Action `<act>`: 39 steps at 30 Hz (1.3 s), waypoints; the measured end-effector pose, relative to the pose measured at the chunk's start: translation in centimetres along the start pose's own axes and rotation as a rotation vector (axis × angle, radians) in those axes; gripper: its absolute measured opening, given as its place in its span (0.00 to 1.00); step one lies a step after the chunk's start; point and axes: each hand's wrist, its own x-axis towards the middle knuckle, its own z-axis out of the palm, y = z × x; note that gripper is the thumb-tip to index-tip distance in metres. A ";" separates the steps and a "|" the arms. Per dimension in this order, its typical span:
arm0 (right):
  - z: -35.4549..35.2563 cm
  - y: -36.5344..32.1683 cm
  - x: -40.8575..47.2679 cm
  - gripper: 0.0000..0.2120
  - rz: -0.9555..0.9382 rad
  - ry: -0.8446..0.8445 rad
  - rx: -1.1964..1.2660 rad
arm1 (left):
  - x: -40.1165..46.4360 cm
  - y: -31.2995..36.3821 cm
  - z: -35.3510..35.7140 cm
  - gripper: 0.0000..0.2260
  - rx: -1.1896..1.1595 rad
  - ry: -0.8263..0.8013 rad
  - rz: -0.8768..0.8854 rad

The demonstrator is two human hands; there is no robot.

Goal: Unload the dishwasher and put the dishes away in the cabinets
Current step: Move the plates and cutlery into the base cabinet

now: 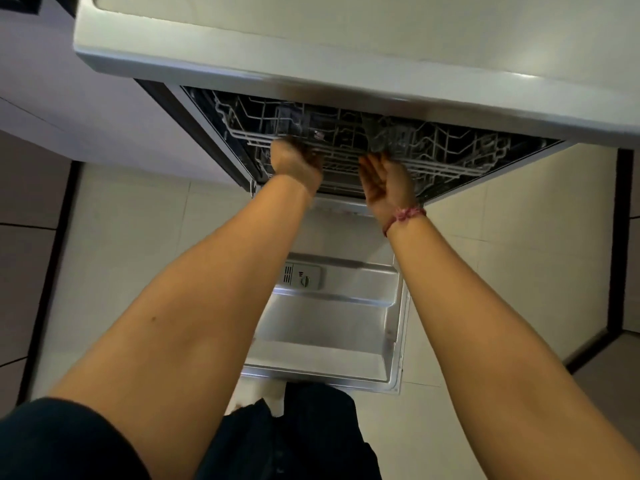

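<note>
Countertop: pale slab overhanging the dishwasher opening; hides the back of the cavity from the head view.
Floor: light tiles either side of the door, dark skirting at the left and right edges.
Dishwasher door: dropped flat towards the person, inner steel liner up, detergent compartment in its upper half. Person's dark clothing sits just beyond its near edge.
Upper rack: white wire basket, inside the cavity or just at its mouth, front rail level with both hands.
Glassware: clear pieces in the rack, centre and centre-right; count and shape too blurred to tell. These are the dishes to unload; nothing is out yet.
Left hand: knuckles up, fingers curled over the front rail left of centre. Reads as a grip on the rail, though blur softens it.
Right hand: palm turned inward, fingers straight and loosely spread, tips at the rail just below the glassware. Holding nothing. Pink band on the wrist.
Step in hand (judgement): drawing the upper rack out, very early in the task.
How to do it well: take the rail with both hands, evenly spaced, pull straight and slowly so the glasses do not knock together.
In the way: countertop lip close above the rack limits lift height until the rack is out; the open door keeps the person back, so the reach is long.
</note>
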 end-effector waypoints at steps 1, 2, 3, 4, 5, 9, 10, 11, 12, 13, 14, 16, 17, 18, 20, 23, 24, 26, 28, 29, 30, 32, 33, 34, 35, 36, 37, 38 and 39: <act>0.3 -0.3 0.5 0.08 -0.006 -0.018 -0.011 | 0.4 0.2 0.3 0.17 -0.003 -0.010 0.007; 0.6 -0.5 0.9 0.08 -0.009 -0.034 -0.023 | 0.9 0.5 0.6 0.17 -0.015 -0.031 0.014; 0.7 -0.6 1.3 0.08 -0.012 -0.041 -0.044 | 1.4 0.7 0.8 0.16 -0.043 -0.060 0.012; 0.7 -0.6 1.7 0.09 -0.013 -0.047 -0.064 | 1.8 0.8 1.1 0.15 -0.082 -0.092 0.012; 0.6 -0.7 2.1 0.09 -0.017 -0.057 -0.086 | 2.2 0.8 1.4 0.15 -0.111 -0.115 0.008; -1.7 -0.3 2.6 0.11 -0.030 -0.159 -0.211 | 3.2 -0.1 -0.4 0.15 -0.029 -0.171 0.005; -2.5 -0.1 2.8 0.10 -0.032 -0.159 -0.289 | 3.6 -0.3 -1.5 0.15 0.009 -0.200 0.004; -3.4 0.1 3.4 0.09 -0.034 -0.132 -0.408 | 4.1 -0.6 -2.7 0.15 0.065 -0.205 0.003; -4.3 0.4 4.3 0.10 -0.042 -0.086 -0.550 | 4.6 -0.9 -3.9 0.17 0.136 -0.176 0.002; -5.3 0.7 5.4 0.11 -0.062 -0.033 -0.732 | 5.0 -1.2 -5.0 0.18 0.209 -0.127 0.005; -6.3 1.0 6.8 0.12 -0.093 0.009 -0.965 | 5.6 -1.7 -6.0 0.18 0.281 -0.083 0.015; -7.9 1.7 9.7 0.14 -0.127 0.012 -1.488 | 6.7 -2.9 -7.8 0.17 0.415 -0.039 0.031; -8.5 2.1 11.2 0.17 -0.120 -0.007 -1.669 | 7.5 -3.6 -8.7 0.17 0.466 -0.028 0.031; -8.9 2.4 12.4 0.21 -0.110 -0.031 -1.775 | 8.2 -4.2 -9.5 0.17 0.507 -0.017 0.026; -8.8 3.3 14.8 0.27 -0.160 -0.092 -1.870 | 9.8 -5.7 -10.8 0.17 0.550 -0.003 0.004; -8.1 4.5 18.1 0.35 -0.279 -0.176 -2.034 | 11.1 -7.5 -12.1 0.17 0.604 0.011 -0.025; -8.2 4.9 19.3 0.37 -0.283 -0.193 -2.092 | 11.5 -8.0 -12.5 0.17 0.620 0.011 -0.028; -8.6 5.2 21.1 0.41 -0.204 -0.197 -2.165 | 12.1 -8.9 -13.3 0.16 0.657 0.014 -0.032; -9.3 5.4 21.9 0.40 -0.122 -0.159 -2.182 | 12.5 -9.5 -14.3 0.16 0.704 0.007 -0.030; -9.6 5.6 22.1 0.38 -0.139 -0.133 -2.193 | 12.7 -9.7 -14.7 0.16 0.718 0.005 -0.031; -9.6 5.7 22.1 0.35 -0.193 -0.104 -2.210 | 12.8 -9.9 -15.1 0.15 0.721 0.004 -0.033; -9.7 5.8 22.0 0.27 -0.307 -0.065 -2.224 | 12.8 -10.2 -15.8 0.15 0.733 0.006 -0.029; -9.8 5.9 21.9 0.24 -0.351 -0.055 -2.218 | 12.8 -10.4 -16.2 0.16 0.756 0.004 -0.021; -10.0 6.1 21.5 0.21 -0.377 -0.054 -2.215 | 12.6 -10.5 -16.4 0.16 0.793 -0.006 -0.013; -10.4 6.4 21.1 0.18 -0.391 -0.051 -2.207 | 12.5 -10.7 -16.8 0.16 0.844 -0.024 -0.009; -11.0 6.7 20.5 0.16 -0.396 -0.042 -2.184 | 12.2 -11.0 -17.1 0.16 0.901 -0.037 -0.005; -11.6 7.0 19.5 0.15 -0.376 -0.028 -2.151 | 11.9 -11.3 -17.4 0.15 0.970 -0.042 0.007; -12.3 7.5 18.7 0.14 -0.350 -0.025 -2.128 | 11.7 -11.6 -17.6 0.15 1.049 -0.044 0.024; -13.0 8.0 17.7 0.14 -0.316 -0.039 -2.107 | 11.3 -12.0 -17.9 0.16 1.135 -0.056 0.043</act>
